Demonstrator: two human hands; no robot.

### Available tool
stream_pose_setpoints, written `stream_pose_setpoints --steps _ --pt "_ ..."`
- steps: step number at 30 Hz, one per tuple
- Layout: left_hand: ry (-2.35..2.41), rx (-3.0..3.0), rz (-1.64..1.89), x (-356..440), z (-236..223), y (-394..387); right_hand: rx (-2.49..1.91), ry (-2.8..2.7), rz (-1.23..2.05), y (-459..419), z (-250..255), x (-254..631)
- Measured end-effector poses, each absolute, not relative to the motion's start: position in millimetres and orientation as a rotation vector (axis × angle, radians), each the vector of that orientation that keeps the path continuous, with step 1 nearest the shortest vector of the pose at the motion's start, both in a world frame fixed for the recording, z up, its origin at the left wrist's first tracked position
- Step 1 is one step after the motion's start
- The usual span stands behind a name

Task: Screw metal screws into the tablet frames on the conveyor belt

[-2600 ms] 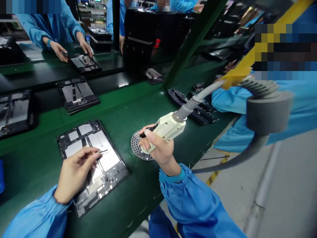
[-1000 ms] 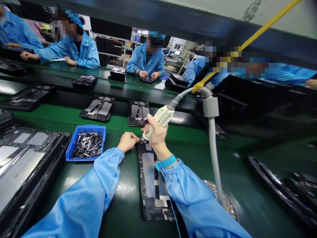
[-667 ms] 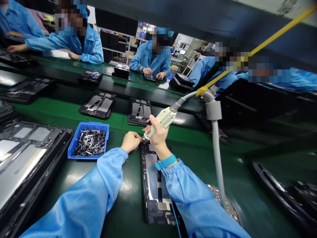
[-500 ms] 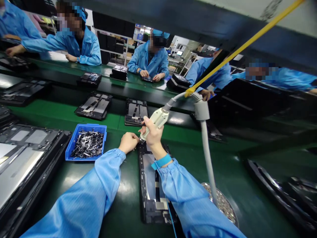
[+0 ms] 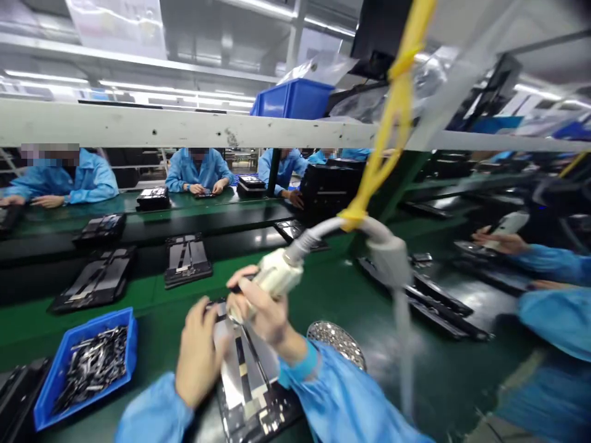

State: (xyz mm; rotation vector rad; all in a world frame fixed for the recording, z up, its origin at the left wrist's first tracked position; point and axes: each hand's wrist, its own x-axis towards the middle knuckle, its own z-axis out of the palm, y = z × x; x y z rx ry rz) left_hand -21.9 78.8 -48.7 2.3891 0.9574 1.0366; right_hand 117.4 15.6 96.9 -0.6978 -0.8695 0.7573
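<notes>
My right hand is wrapped round a cream electric screwdriver whose grey hose rises to a yellow hanging cord. Its tip points down at the far end of a dark tablet frame lying on the green belt. My left hand rests on the frame's left edge, fingers lying along it; motion blur hides whether it holds anything. Both sleeves are light blue.
A blue bin of small metal parts sits at the left. A round perforated screw dish lies right of the frame. More frames lie on the belt beyond. Several people in blue work opposite, and another person's arm is at the right.
The view has swung upward and blurred. The frame now lies angled and closer to me, the blue bin has shifted to the lower left, and my left hand lies flatter on the frame.
</notes>
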Motion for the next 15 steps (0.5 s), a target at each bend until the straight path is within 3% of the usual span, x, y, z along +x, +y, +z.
stream_pose_setpoints --steps 4,6,12,15 --pt "0.314 3.077 0.790 -28 -97 -10 -0.806 -0.946 0.762 -69 69 153" --pt "0.241 3.178 0.652 -12 -100 -20 -0.796 -0.900 0.769 -92 52 171" --pt "0.467 3.040 0.213 78 -46 78 -0.881 -0.648 0.793 -98 28 177" --pt "0.705 2.925 0.163 120 -28 130 -0.940 -0.570 0.729 -95 28 168"
